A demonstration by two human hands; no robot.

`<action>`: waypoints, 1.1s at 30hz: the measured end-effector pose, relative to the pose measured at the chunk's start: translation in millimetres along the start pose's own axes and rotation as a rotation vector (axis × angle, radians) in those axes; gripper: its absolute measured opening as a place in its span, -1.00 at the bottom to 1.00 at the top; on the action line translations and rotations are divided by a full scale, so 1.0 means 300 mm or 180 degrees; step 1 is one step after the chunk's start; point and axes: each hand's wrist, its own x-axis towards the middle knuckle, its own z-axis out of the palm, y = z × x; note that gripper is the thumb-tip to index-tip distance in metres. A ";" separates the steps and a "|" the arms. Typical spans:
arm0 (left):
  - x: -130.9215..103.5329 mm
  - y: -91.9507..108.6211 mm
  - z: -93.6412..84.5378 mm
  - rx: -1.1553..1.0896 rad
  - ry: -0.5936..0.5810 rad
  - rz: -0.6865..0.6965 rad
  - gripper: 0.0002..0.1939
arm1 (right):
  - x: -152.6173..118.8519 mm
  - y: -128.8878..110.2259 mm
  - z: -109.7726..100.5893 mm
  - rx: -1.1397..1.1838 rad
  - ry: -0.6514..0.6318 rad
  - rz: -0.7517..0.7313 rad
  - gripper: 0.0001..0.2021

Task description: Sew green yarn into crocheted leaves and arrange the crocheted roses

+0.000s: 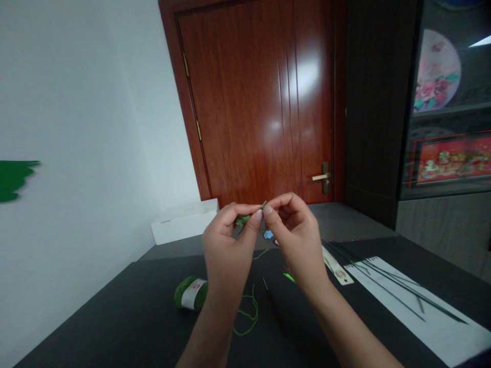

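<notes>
Held up above the table, my left hand (230, 240) pinches a small green crocheted piece (242, 220) between thumb and forefinger, most of it hidden by the fingers. My right hand (297, 235) is closed too, its thumb and forefinger pinching the end of the same piece. Between the meeting fingertips a thin tip (264, 203) pokes up; its kind is too small to tell. Below the hands lies a dark-handled crochet hook (273, 304). Loose green yarn (256, 309) curls beside it, and a labelled skein of green yarn (181, 292) sits left of my left wrist.
On the right, dark green stem wires (402, 301) lie across a white sheet (445, 332). A beige ruler-like strip (337, 267) is near my right wrist. Beyond the hands are a small blue piece (268, 234) and, at the back left, a white box (184, 225). A bright green object (289, 277) shows between the arms.
</notes>
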 end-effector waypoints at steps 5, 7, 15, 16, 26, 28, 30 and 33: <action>-0.001 0.002 -0.003 0.0160 -0.0003 0.0076 -0.97 | 0.000 0.006 -0.002 0.0063 -0.0040 0.0060 -0.86; -0.001 0.002 -0.004 0.0188 -0.0005 0.0118 -0.97 | 0.001 0.007 -0.003 0.0064 -0.0039 0.0070 -0.86; -0.002 0.001 -0.006 0.0336 0.0002 0.0218 -0.97 | 0.002 0.004 -0.002 0.0067 -0.0057 0.0065 -0.85; -0.002 0.001 -0.006 0.0350 0.0005 0.0229 -0.97 | 0.003 0.004 -0.002 0.0062 -0.0058 0.0062 -0.85; -0.001 0.005 -0.007 0.0463 0.0007 0.0395 -0.97 | 0.005 0.003 -0.009 0.0066 -0.0106 0.0115 -0.83; 0.001 0.005 -0.008 0.0506 0.0002 0.0435 -0.97 | 0.006 0.002 -0.010 0.0055 -0.0120 0.0120 -0.83; 0.002 0.006 -0.009 0.0555 0.0009 0.0489 -0.97 | 0.007 0.003 -0.011 0.0058 -0.0121 0.0112 -0.82; 0.004 0.011 -0.010 0.0657 0.0067 0.0614 -0.97 | 0.008 0.004 -0.012 0.0084 -0.0127 0.0107 -0.81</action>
